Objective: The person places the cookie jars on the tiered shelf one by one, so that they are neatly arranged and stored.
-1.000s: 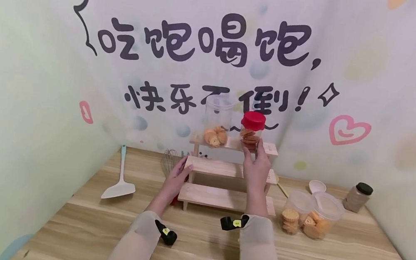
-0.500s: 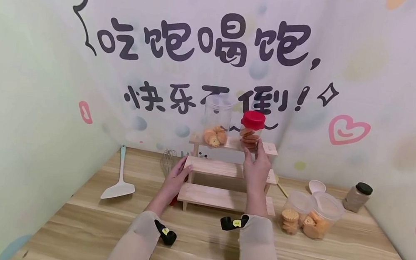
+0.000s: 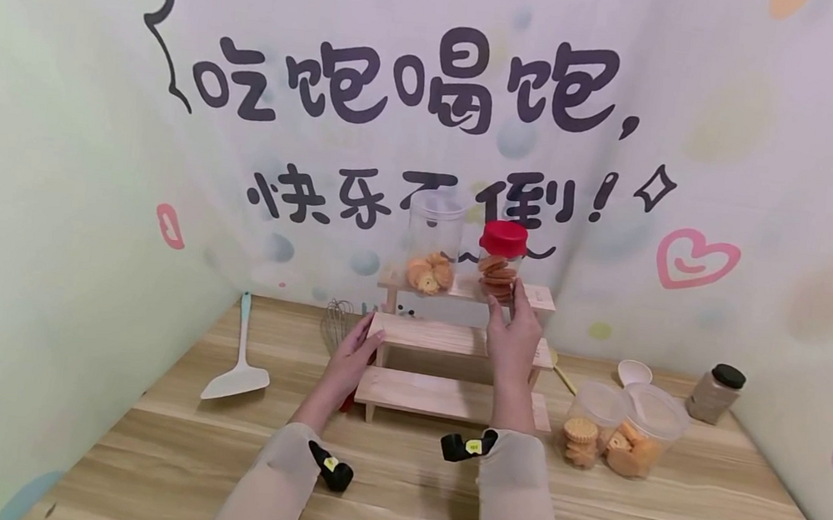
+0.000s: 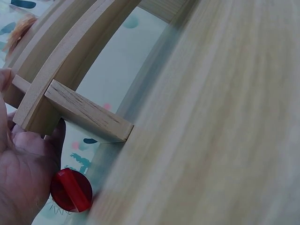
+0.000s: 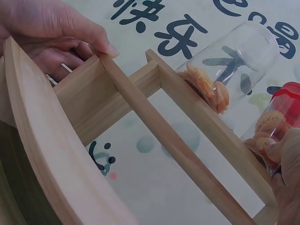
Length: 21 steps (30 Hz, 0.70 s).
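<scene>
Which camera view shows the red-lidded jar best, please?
The head view: the red-lidded jar is upright there, its lid and cookies plain, with the right grip hiding only a lower part. The right wrist view cuts it off at the right edge; the left wrist view does not show it.
</scene>
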Tool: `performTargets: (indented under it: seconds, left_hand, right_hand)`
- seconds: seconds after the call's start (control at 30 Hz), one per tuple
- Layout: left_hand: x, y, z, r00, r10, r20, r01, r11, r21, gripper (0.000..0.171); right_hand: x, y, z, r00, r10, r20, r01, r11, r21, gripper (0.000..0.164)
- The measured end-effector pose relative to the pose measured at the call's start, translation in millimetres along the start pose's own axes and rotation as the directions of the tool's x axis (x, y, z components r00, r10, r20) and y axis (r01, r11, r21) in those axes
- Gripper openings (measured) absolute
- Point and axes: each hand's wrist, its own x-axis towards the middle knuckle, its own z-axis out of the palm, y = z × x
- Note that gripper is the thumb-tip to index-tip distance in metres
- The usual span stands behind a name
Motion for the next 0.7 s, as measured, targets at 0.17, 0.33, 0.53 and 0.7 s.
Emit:
performTargets:
  seconds: [0.17, 0.33, 0.53, 0.7]
  left_hand:
    - [-0.6, 1.3, 0.5, 1.0, -0.007, -0.002, 0.007, 1.0, -0.007, 0.068]
    - [-0.3, 1.3, 1.0, 1.0, -0.003, -0.002, 0.003, 1.0, -0.016, 0.068]
    - [0.1, 0.6, 1.3, 1.0, 0.01, 0.001, -0.01, 1.0, -0.025, 0.068]
    - [0.1, 0.4, 1.3, 1.0, 0.015, 0.004, -0.015, 0.999, -0.03, 0.07]
  right_hand:
    - [-0.4, 1.6, 0.5, 1.0, -0.005, -0.007, 0.005, 1.0, -0.002, 0.057]
    - [-0.4, 3.0, 1.8, 1.0, -0.014, -0.025, 0.014, 1.0, -0.011, 0.056]
    - [-0.5, 3.8, 2.8, 0.999, -0.021, -0.039, 0.02, 1.0, -0.018, 0.055]
    - [0.0, 3.0, 2.9, 1.0, 0.003, -0.026, -0.003, 1.0, -0.008, 0.055]
